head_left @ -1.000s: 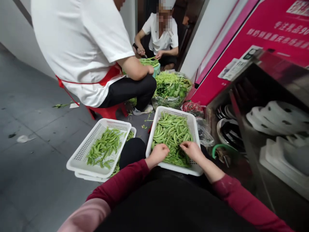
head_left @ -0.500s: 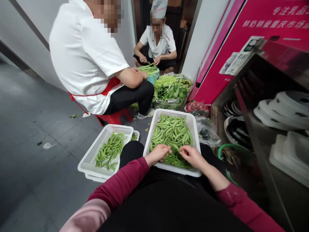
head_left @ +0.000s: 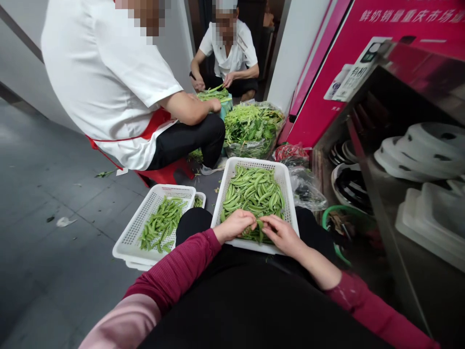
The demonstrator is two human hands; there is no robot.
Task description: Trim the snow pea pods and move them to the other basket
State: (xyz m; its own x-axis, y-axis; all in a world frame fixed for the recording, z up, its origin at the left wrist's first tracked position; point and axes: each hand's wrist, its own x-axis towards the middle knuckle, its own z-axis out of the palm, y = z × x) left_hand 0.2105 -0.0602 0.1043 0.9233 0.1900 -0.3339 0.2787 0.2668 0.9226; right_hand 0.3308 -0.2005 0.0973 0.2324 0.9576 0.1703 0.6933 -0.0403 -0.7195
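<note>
A white perforated basket [head_left: 292, 206], heaped with green pea pods [head_left: 254, 191], rests on my lap. Over its near end my two hands almost meet. My right hand [head_left: 282, 233] pinches a single pea pod [head_left: 260, 230] that hangs from the fingertips. Close beside it, my left hand [head_left: 238, 226] has its fingers curled together; whatever they hold is hidden. To my left stands a second white basket [head_left: 127, 237] with a smaller pile of pea pods [head_left: 163, 223] in it.
A seated co-worker [head_left: 116, 72] and a crouching one [head_left: 232, 53] handle green stalks ahead. Leafy greens [head_left: 254, 123] fill a plastic bag near them. At right are a green-rimmed bin [head_left: 325, 218] and a shelf with white dishes [head_left: 428, 150]. A small tray [head_left: 199, 199] peeks out behind the left basket.
My hands have come closer together, the right one moving left towards the other. A pea pod now shows hanging between them. The whole view has shifted slightly.
</note>
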